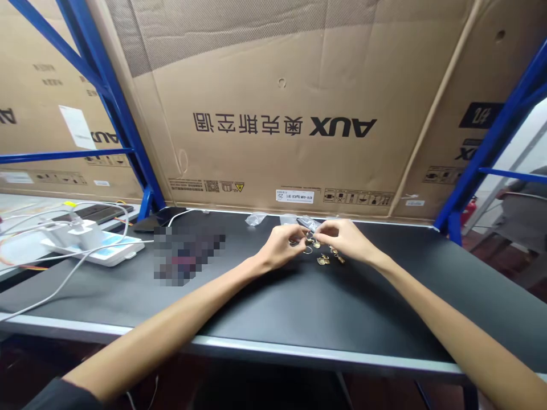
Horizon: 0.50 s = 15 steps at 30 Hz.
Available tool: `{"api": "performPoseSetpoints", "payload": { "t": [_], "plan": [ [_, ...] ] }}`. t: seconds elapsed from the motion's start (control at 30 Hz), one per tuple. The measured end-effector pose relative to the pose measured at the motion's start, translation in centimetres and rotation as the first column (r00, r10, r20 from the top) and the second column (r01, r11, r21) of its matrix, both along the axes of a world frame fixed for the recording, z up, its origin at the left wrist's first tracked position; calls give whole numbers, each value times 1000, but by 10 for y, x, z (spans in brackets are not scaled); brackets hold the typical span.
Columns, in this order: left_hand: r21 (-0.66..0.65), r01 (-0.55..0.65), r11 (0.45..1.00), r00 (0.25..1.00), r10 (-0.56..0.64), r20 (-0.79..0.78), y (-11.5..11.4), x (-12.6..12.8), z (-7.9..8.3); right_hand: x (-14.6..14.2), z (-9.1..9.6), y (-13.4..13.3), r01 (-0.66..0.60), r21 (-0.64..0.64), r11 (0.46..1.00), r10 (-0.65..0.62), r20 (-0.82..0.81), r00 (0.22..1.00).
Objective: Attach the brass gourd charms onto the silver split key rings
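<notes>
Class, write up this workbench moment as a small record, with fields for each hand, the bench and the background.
Left hand: fingertips close to the right hand's, over small gold-coloured metal pieces; what it pinches is too small to tell.
Right hand: fingertips beside a clear plastic bag.
Bench: black top, with a white device and cables at far left.
Background: AUX cardboard carton, blue steel shelving.

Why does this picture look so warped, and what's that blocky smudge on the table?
In the head view, the wide-angle lens makes the blue shelf upright lean and the arms look stretched; the smudge is a pixelated patch hiding something on the black tabletop, where the left hand and right hand cast soft shadows.
</notes>
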<state>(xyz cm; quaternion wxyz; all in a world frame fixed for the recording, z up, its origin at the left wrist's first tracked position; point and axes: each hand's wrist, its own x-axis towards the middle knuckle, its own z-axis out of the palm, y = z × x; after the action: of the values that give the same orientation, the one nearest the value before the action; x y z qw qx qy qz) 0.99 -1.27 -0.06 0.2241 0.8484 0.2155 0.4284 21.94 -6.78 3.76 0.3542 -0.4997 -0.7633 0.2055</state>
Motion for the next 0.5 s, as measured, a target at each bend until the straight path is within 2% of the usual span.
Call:
{"api": "performPoseSetpoints", "payload": {
  "t": [0.13,0.33,0.5],
  "plan": [
    [9,-1,1000,1000,1,10,-3,1,-1,-2,-2,-1,-45,-65,997,42,-41,998],
    [22,15,1000,1000,-15,-3,-5,2,0,-3,-3,-1,-98,-98,990,90,-88,992],
    [34,-4,999,1000,3,13,-4,1,1,1,-4,3,-49,-110,993,38,-99,994]
  ]
}}
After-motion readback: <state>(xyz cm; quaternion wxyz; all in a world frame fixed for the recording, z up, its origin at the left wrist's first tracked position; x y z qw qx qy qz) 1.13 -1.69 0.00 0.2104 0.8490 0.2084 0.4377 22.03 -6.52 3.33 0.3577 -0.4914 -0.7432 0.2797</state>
